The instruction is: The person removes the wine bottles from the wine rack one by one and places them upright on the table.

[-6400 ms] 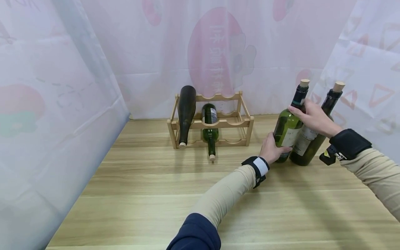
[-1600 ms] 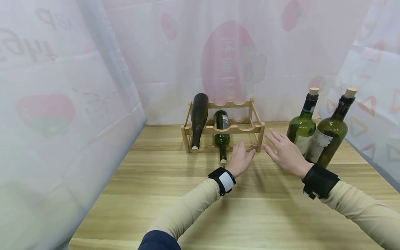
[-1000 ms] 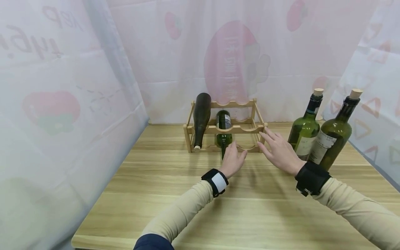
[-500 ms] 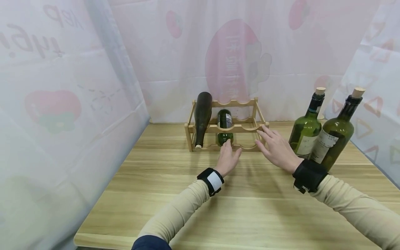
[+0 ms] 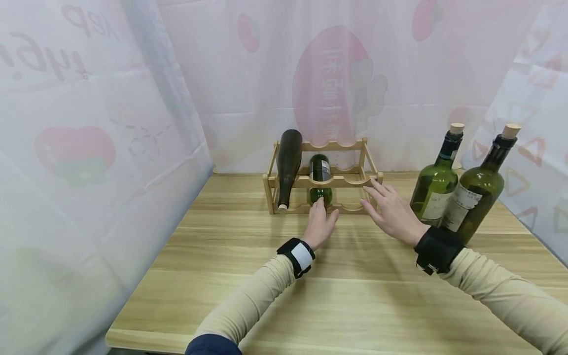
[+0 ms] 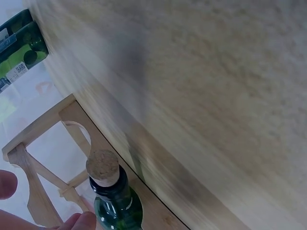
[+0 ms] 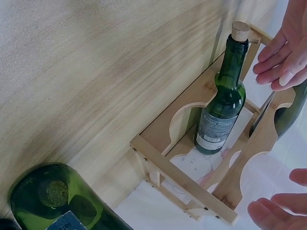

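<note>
A small two-tier wooden wine rack [image 5: 268, 196] stands at the back of the table. A dark wine bottle [image 5: 288, 158] slants across its upper left, cork towards the front. Below, a green wine bottle [image 5: 320, 170] lies in the lower tier, its corked neck hidden behind my left hand [image 5: 320, 224] in the head view. The right wrist view shows those left fingers [image 7: 271, 62] loosely extended and apart from that bottle [image 7: 218, 120]. My right hand [image 5: 392, 209] spreads its fingers by the rack's right front corner; whether they touch wood I cannot tell. Neither hand holds anything.
To the right, two corked wine bottles stand upright side by side: a green one [image 5: 435, 192] and a taller olive one [image 5: 481, 185]. My right hand and wrist are just in front of them. Printed curtains [image 5: 244, 98] enclose the table [image 5: 199, 296] at the back and sides.
Both hands have let go of the upright green bottle at the right and moved left to the rack. Lately the left hand has drifted slightly left, covering the lower bottle's neck.
</note>
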### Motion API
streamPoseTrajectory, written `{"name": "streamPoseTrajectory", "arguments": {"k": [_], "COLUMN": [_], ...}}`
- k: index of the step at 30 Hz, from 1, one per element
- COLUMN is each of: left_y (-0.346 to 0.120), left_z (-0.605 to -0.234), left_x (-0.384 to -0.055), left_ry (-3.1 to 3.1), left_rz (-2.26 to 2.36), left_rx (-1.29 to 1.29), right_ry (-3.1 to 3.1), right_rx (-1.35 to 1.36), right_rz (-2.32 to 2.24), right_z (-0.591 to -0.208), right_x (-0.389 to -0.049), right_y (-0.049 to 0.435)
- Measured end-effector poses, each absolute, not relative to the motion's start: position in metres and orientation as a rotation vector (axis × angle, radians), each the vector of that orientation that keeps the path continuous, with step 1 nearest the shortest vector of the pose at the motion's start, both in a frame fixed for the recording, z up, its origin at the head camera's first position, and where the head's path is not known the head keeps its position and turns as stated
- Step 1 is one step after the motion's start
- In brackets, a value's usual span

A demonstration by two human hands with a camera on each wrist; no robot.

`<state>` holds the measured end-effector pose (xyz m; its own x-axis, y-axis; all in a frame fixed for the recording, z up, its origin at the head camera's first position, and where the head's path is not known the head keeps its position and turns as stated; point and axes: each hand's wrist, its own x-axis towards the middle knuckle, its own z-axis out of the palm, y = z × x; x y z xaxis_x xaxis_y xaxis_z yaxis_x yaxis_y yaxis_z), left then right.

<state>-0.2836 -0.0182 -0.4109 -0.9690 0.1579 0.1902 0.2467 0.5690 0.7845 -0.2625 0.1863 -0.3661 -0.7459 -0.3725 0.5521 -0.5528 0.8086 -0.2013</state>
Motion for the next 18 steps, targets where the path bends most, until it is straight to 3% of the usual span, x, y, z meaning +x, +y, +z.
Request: {"name": "streamPoseTrajectory", "arguments": {"k": [18], "left_y": [-0.034], "left_z": [-0.415], "left_x": [-0.29], "left_ry": [-2.67], "left_rz": [-1.413], "left_rx": [-0.108], "right_ry": [-2.475], "right_rx": [0.714], "right_rz": [0.483], "right_z": [-0.367], "right_x": [-0.26], "right_y": [0.184]}}
